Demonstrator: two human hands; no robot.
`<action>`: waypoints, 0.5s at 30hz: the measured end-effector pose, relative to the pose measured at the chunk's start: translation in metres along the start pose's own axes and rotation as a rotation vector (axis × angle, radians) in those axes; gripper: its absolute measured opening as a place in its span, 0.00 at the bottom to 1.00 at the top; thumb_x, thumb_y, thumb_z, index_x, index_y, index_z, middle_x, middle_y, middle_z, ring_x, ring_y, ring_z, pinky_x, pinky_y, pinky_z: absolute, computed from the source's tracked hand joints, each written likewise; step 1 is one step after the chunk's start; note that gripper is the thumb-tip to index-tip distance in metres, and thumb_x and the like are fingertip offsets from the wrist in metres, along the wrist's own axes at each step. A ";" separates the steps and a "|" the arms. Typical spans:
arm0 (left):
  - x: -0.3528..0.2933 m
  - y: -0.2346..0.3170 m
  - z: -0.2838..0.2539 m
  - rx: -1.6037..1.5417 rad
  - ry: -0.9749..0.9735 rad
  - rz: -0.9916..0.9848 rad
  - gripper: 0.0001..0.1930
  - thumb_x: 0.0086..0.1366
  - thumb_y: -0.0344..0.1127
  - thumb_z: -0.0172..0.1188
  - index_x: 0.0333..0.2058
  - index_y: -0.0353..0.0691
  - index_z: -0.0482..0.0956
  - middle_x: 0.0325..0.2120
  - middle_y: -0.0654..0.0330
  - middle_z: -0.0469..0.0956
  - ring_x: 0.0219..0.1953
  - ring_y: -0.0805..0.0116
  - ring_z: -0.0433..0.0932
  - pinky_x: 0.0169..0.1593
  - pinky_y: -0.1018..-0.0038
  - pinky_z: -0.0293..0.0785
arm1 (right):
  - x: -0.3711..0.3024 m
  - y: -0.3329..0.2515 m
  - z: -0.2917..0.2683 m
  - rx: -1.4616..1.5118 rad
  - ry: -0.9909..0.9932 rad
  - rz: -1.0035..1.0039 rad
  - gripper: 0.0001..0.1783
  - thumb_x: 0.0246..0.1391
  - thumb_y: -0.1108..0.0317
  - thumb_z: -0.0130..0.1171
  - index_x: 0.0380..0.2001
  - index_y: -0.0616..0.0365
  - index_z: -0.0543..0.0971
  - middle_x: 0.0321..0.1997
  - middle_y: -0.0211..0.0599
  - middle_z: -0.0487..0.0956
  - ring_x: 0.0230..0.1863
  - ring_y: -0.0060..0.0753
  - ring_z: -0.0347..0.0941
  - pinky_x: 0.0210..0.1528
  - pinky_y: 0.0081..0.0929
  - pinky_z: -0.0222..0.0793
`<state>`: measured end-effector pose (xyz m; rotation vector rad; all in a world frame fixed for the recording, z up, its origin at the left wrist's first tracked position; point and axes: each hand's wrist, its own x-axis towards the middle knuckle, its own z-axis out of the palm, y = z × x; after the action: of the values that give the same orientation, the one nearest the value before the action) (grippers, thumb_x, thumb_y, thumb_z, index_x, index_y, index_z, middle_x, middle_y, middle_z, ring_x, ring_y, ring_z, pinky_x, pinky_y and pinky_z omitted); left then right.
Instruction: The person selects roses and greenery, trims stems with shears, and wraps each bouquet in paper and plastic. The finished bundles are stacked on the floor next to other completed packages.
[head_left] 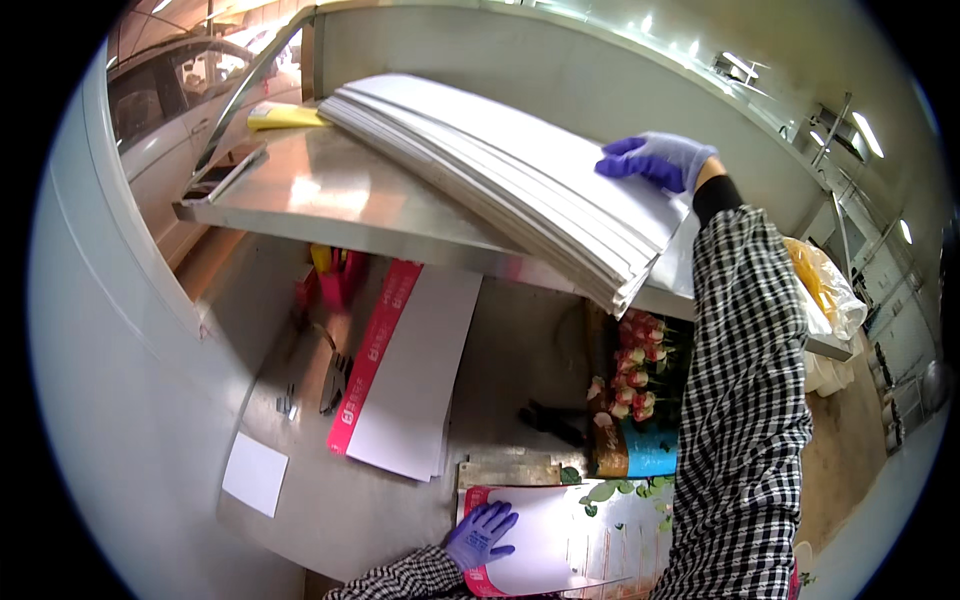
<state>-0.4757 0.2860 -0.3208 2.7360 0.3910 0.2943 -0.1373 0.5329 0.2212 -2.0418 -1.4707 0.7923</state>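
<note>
My left hand (482,537), in a purple and pale glove, lies with its fingers spread on a white paper sheet (535,535) with a pink edge on the lower table. Up at the metal shelf, my right hand (655,163), gloved the same way, rests on a thick stack of large white sheets (500,165). Its fingers are apart, slightly bent, over the top sheet near the stack's right end. Green leaves (605,490) are scattered beside the sheet under my left hand. Pink and cream roses (635,365) lie in a bunch below the shelf, left of my right forearm.
The steel shelf (330,185) spans above the table, holding a yellow item (285,117) at its left. Below lie more pink-edged white sheets (415,370), a small white square (255,474) and a dark tool (553,422). A plastic bag (828,290) sits right of my sleeve.
</note>
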 end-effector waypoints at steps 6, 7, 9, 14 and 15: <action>-0.002 -0.012 0.001 0.058 -0.012 -0.039 0.38 0.63 0.63 0.46 0.64 0.43 0.58 0.64 0.54 0.57 0.67 0.58 0.54 0.69 0.58 0.45 | -0.012 -0.030 -0.009 -0.046 0.106 -0.083 0.32 0.43 0.64 0.73 0.51 0.66 0.74 0.44 0.46 0.80 0.41 0.37 0.80 0.46 0.30 0.78; -0.013 -0.015 -0.001 0.058 -0.016 -0.072 0.38 0.63 0.63 0.46 0.64 0.43 0.58 0.64 0.53 0.57 0.66 0.58 0.54 0.69 0.58 0.46 | -0.005 -0.025 0.004 0.119 0.086 -0.158 0.31 0.42 0.65 0.73 0.50 0.65 0.75 0.42 0.46 0.81 0.41 0.38 0.80 0.45 0.29 0.79; -0.018 -0.018 -0.001 0.050 0.010 -0.078 0.38 0.63 0.64 0.46 0.64 0.43 0.58 0.64 0.53 0.57 0.66 0.57 0.54 0.68 0.58 0.46 | -0.011 -0.038 0.007 0.249 0.009 -0.102 0.26 0.51 0.73 0.63 0.53 0.67 0.71 0.46 0.45 0.80 0.42 0.29 0.79 0.50 0.22 0.75; 0.000 -0.009 0.011 0.032 0.028 0.008 0.38 0.63 0.64 0.45 0.64 0.45 0.58 0.64 0.54 0.57 0.66 0.56 0.54 0.69 0.58 0.46 | -0.010 -0.023 -0.029 0.067 0.221 -0.155 0.15 0.50 0.70 0.63 0.43 0.62 0.81 0.43 0.39 0.82 0.42 0.31 0.79 0.49 0.24 0.75; -0.007 -0.014 0.010 0.040 0.023 -0.022 0.38 0.63 0.64 0.45 0.64 0.45 0.58 0.64 0.53 0.57 0.67 0.56 0.54 0.69 0.58 0.45 | -0.024 -0.042 -0.015 0.160 0.220 -0.173 0.14 0.50 0.70 0.63 0.42 0.60 0.82 0.43 0.38 0.82 0.41 0.31 0.79 0.50 0.25 0.74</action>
<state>-0.4829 0.2932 -0.3364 2.7678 0.4378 0.3151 -0.1605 0.5220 0.2651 -1.7926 -1.3903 0.5760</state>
